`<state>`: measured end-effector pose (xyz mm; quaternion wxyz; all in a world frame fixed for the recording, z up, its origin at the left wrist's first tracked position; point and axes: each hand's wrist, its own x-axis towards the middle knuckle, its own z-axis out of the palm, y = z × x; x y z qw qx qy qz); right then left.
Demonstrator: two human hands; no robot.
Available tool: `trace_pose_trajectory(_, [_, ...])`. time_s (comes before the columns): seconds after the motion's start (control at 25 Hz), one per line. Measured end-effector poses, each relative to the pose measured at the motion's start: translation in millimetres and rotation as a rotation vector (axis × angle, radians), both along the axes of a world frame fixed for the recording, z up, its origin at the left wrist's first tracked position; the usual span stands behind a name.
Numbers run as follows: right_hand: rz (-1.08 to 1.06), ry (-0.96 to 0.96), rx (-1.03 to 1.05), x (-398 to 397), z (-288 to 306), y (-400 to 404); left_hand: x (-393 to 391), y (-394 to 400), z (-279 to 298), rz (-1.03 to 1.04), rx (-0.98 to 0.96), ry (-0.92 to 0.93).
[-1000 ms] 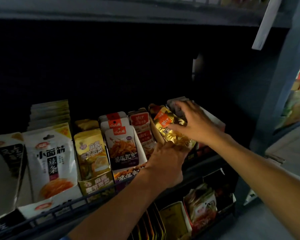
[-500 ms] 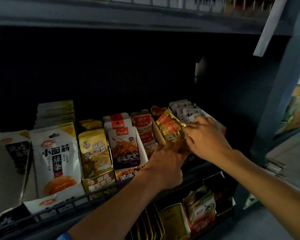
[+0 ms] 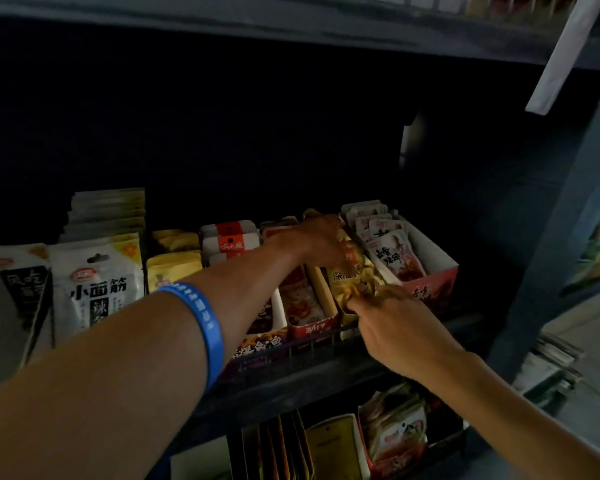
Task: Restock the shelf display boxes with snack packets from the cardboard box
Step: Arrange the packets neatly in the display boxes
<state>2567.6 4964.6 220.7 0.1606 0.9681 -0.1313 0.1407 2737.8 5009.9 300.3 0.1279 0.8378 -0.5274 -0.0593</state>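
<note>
Shelf, middle tier: a row of display boxes, most sitting well filled.
- Gold snack packets (image 3: pixel 352 271): standing in a narrow display box between the red-fronted box (image 3: pixel 310 327) and the white box of red-and-white packets (image 3: pixel 426 268). Being settled into place.
- Left hand (image 3: pixel 317 242): reaching across from above, grip curling round the tops of the gold packets.
- Right hand (image 3: pixel 392 320): working at the box front, grip pinching the lower edge of the gold packets; light is dim, so the pinch is probably on the foremost packet only.
- Neighbouring boxes, white noodle-snack packets (image 3: pixel 96 282) and yellow packets (image 3: pixel 174 271): looking stocked.
- Cardboard supply box: not showing in view.
Progress, judged: this slot is nearing full; remaining stock cannot be told.
</note>
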Motion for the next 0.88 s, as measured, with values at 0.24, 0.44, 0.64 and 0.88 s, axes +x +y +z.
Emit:
trace_pose_trajectory(0.24, [-0.037, -0.196, 0.143, -4, -21, 13, -7, -3, -1, -0.139, 0.194, -0.177])
trace_pose_trajectory(0.44, [-0.053, -0.054, 0.304, 6, 8, 13, -11, -7, 5, -0.062, 0.239, -0.240])
trace_pose_trajectory(0.64, [-0.069, 0.170, 0.313, 30, 31, 10, -4, -5, 2, 0.051, 0.219, -0.235])
trace_pose_trajectory(0.88, [-0.045, 0.236, 0.458, 28, 26, 11, 3, -1, 1, -0.014, 0.165, -0.179])
